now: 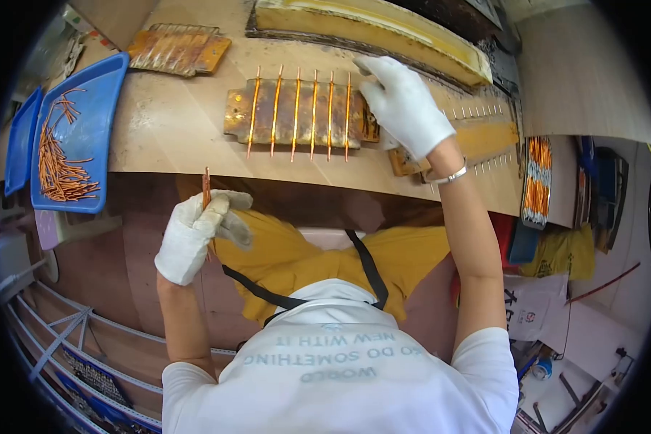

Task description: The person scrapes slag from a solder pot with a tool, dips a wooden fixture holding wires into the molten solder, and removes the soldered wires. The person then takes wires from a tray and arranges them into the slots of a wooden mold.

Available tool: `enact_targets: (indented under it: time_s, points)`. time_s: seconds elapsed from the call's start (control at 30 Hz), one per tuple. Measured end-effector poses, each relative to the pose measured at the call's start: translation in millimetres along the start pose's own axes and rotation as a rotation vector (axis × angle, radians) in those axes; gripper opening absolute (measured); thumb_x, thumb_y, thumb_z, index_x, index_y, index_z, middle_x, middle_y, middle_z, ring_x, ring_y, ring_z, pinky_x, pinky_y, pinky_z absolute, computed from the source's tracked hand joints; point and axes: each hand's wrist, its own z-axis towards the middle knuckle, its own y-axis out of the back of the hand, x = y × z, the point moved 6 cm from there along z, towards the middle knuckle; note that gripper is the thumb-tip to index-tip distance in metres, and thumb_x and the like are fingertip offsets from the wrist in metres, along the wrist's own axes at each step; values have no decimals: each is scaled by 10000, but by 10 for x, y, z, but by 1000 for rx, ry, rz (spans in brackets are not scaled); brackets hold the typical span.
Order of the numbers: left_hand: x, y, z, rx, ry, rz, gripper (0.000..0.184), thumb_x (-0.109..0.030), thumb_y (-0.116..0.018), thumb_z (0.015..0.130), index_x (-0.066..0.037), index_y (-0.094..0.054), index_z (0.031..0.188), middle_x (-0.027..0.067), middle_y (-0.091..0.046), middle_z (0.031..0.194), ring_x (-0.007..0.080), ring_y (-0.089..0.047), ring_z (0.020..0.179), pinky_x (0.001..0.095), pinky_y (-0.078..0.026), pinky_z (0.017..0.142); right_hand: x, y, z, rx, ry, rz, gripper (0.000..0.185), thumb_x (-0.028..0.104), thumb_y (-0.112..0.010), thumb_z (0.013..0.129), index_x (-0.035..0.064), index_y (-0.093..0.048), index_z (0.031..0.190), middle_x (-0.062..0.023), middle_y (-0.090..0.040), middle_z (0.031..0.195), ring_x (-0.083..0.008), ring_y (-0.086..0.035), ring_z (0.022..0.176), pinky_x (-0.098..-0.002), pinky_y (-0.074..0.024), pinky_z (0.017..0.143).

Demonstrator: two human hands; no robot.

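My left hand (199,228), in a white glove, is closed around a small bundle of copper rods (207,189) in front of the table edge. The rods stand nearly upright between the fingers. On the table lies a worn, stained block (286,116) with several copper rods (296,114) laid across it side by side, their ends sticking out past both long edges. My right hand (405,101), also gloved, hovers at the block's right end beside the last rod. Its fingers are apart and I see nothing held in them.
Blue trays stand at the left; the nearer tray (98,166) holds a loose pile of copper rods (58,163). A similar block (177,50) lies behind. A long yellowish trough (383,32) runs along the back. Right of my hand is a board with pins (484,137).
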Motion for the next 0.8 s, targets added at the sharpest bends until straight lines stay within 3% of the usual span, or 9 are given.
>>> enact_targets:
  time_s: [0.13,0.27,0.47,0.53,0.63,0.73,0.8]
  points:
    - [10,27,-46,-17,37,-7,351,-222,-416,899,101,-524,982,113,-594,630,166,-586,571,251,-467,567,25,-43,-9,115,-59,-19,269,148,-474,791,18,-555,1012,-178,-557,968,-335,-524,914,-403,-423,791]
    - [14,86,-43,-40,-12,-8,379,-251,-434,895,107,-522,983,113,-591,633,175,-586,570,253,-470,560,42,-9,-35,72,-38,1,276,109,-521,777,-7,-553,1026,-181,-576,900,-310,-551,836,-357,-427,758]
    - [-87,105,-7,-60,-40,12,403,-271,-434,893,112,-521,981,109,-587,628,173,-580,566,253,-464,564,-21,43,-37,19,-57,20,312,109,-523,775,-4,-529,1065,-182,-558,967,-306,-544,873,-356,-425,767]
    - [-129,128,2,-76,-58,31,407,-277,-432,893,111,-521,981,107,-585,624,170,-577,565,253,-462,565,-33,55,-7,15,-65,1,317,134,-468,792,37,-509,1091,-175,-536,1019,-339,-518,943,-409,-418,811]
    - [-174,122,26,-91,-79,60,425,-285,-421,895,121,-518,976,97,-576,610,157,-565,562,248,-448,562,-1,-61,52,89,35,-46,305,83,-424,783,35,-494,1076,-184,-530,1021,-348,-520,933,-421,-419,805]
    - [-164,107,-11,-81,-71,44,437,-301,-428,889,118,-517,974,93,-575,607,155,-561,556,244,-440,560,5,-108,69,260,-39,-102,330,77,-454,777,12,-501,1097,-200,-539,1030,-355,-508,952,-398,-407,835]
    - [-149,118,-38,-92,-63,40,438,-303,-429,889,117,-516,978,91,-575,606,153,-560,554,243,-438,559,6,-109,72,260,-32,-76,329,75,-451,777,10,-501,1096,-201,-540,1026,-357,-508,949,-397,-407,834]
